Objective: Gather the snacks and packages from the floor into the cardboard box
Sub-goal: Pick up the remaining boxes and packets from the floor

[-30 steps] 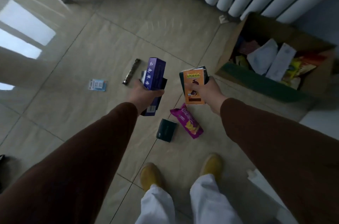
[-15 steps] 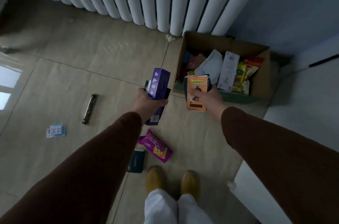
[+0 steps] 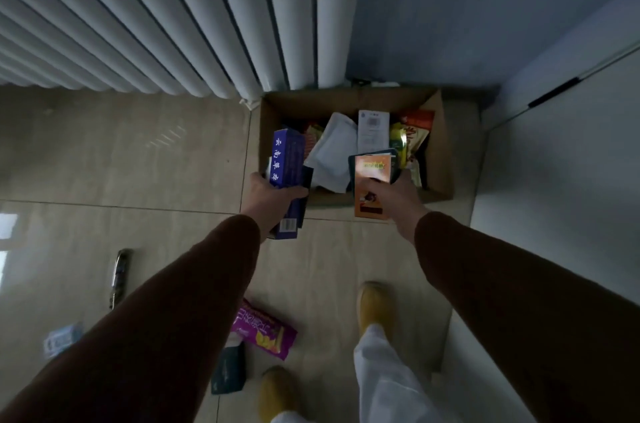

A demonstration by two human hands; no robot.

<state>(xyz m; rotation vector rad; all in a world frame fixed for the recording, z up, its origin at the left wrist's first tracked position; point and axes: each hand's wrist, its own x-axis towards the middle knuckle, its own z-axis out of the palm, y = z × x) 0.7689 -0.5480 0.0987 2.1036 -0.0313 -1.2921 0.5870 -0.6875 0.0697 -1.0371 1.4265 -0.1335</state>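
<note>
The open cardboard box (image 3: 438,159) stands on the floor against the radiator, holding several packets and white pouches. My left hand (image 3: 268,199) grips a purple box (image 3: 287,166) together with a dark package behind it, at the box's near left corner. My right hand (image 3: 391,194) holds an orange package (image 3: 372,173) with a dark one behind it, over the box's near edge. On the floor lie a magenta snack bag (image 3: 265,332), a dark green pack (image 3: 228,370), a dark wrapped bar (image 3: 119,275) and a small pale blue packet (image 3: 62,339).
A white radiator (image 3: 173,17) fills the wall behind the box. A white cabinet (image 3: 561,197) stands at the right. My yellow shoes (image 3: 374,305) stand on the beige tiles just short of the box.
I have stepped toward the box. Both hands, with their packages, moved from in front of it to its near edge. The items on the floor now lie behind my arms.
</note>
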